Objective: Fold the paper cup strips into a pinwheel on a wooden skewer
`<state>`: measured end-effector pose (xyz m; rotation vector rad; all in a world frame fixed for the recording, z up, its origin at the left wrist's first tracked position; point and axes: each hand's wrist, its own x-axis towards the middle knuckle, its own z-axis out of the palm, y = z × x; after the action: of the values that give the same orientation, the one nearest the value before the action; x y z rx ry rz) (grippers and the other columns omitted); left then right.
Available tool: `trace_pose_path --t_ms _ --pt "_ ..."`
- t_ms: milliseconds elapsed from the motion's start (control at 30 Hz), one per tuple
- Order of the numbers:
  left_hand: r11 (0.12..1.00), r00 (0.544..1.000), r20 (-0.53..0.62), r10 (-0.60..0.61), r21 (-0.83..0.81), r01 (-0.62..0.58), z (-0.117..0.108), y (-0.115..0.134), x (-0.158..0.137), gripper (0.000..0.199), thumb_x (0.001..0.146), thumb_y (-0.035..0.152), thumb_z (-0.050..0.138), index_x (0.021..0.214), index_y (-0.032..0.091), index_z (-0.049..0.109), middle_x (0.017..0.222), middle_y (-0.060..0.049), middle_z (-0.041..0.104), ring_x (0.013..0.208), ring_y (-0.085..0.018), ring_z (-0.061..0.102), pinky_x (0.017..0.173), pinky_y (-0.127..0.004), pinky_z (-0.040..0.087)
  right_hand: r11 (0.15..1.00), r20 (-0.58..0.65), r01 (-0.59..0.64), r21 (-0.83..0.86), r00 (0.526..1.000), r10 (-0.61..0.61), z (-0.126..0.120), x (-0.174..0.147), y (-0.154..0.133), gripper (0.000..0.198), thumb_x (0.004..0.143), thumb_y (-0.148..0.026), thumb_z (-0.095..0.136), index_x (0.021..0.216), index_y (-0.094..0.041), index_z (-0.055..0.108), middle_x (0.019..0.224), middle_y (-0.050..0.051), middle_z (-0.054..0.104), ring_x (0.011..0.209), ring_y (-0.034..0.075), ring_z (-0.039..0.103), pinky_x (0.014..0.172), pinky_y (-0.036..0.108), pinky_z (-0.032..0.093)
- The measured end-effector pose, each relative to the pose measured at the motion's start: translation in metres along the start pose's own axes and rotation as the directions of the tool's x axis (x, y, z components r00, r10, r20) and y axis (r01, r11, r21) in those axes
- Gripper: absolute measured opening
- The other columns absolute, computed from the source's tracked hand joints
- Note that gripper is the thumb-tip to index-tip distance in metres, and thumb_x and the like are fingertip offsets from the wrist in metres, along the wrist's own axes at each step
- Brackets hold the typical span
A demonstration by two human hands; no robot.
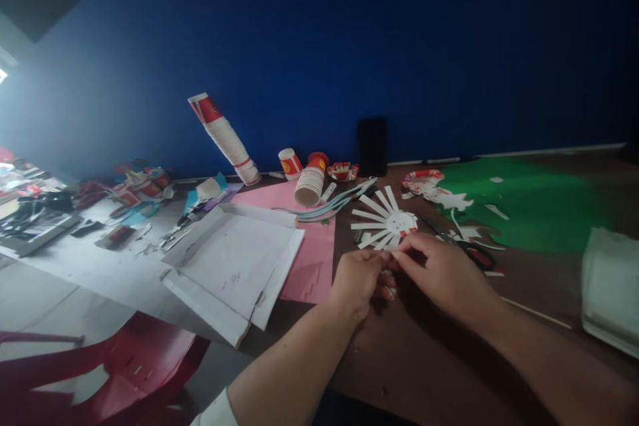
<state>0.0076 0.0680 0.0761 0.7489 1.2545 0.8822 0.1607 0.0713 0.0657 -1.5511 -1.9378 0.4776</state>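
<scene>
A paper cup cut into white strips (398, 221) lies fanned out like a flower, its round base in the middle and a red patch on its near side. At its near edge my left hand (360, 277) is closed, thumb and forefinger pinching what looks like one of the strips. My right hand (442, 273) meets it there, its fingertips pinched on the same strip. The fingers hide the strip's end. Black-handled scissors (476, 254) lie just beyond my right hand, partly covered by it.
Left of my hands, a white box lid (234, 259) rests over pink paper (319, 259). Paper cups (308, 188) and a leaning cup stack (227, 140) stand behind. Green paper (539, 206) with scraps, a thin stick (536, 313) and a white pack (612, 289) are at right.
</scene>
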Motion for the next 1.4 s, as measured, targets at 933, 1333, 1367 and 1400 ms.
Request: trace_pose_path --t_ms 933,1333,1367,1400 --pt "0.976 0.993 -0.068 -0.099 -0.2 0.084 0.008 0.003 0.017 0.016 0.074 0.011 0.062 0.062 0.014 0.054 0.051 0.005 0.044 0.041 -0.004 0.035 0.04 -0.016 0.024 0.997 -0.072 0.074 -0.027 0.994 -0.076 0.008 -0.006 -0.004 0.015 0.091 -0.029 0.052 0.094 -0.024 0.066 0.089 0.005 0.075 0.075 0.021 0.07 0.061 0.03 0.047" --pt "0.987 1.0 -0.014 -0.017 -0.158 0.014 0.007 0.0 0.015 0.018 0.08 0.022 0.064 0.065 0.014 0.057 0.055 0.003 0.049 0.04 -0.004 0.036 0.039 -0.018 0.024 0.983 -0.08 0.154 -0.101 0.984 -0.162 0.006 -0.006 -0.003 0.024 0.095 -0.025 0.047 0.096 -0.023 0.071 0.093 0.006 0.073 0.083 0.021 0.069 0.075 0.033 0.051" --pt "0.994 1.0 -0.011 -0.011 -0.111 0.01 0.006 0.001 0.014 0.019 0.082 0.025 0.063 0.066 0.015 0.058 0.056 0.002 0.051 0.039 -0.005 0.037 0.039 -0.019 0.025 0.982 -0.085 0.155 -0.103 0.983 -0.164 0.005 -0.006 -0.003 0.024 0.095 -0.024 0.047 0.095 -0.023 0.071 0.093 0.007 0.073 0.083 0.021 0.069 0.075 0.033 0.051" --pt "0.999 1.0 -0.004 -0.008 -0.036 0.008 0.003 0.002 0.014 0.022 0.085 0.028 0.062 0.067 0.015 0.06 0.057 0.002 0.052 0.039 -0.006 0.038 0.04 -0.02 0.027 0.982 -0.087 0.155 -0.106 0.983 -0.164 0.004 -0.005 -0.002 0.024 0.095 -0.024 0.047 0.093 -0.023 0.071 0.093 0.007 0.073 0.082 0.021 0.068 0.075 0.032 0.05"
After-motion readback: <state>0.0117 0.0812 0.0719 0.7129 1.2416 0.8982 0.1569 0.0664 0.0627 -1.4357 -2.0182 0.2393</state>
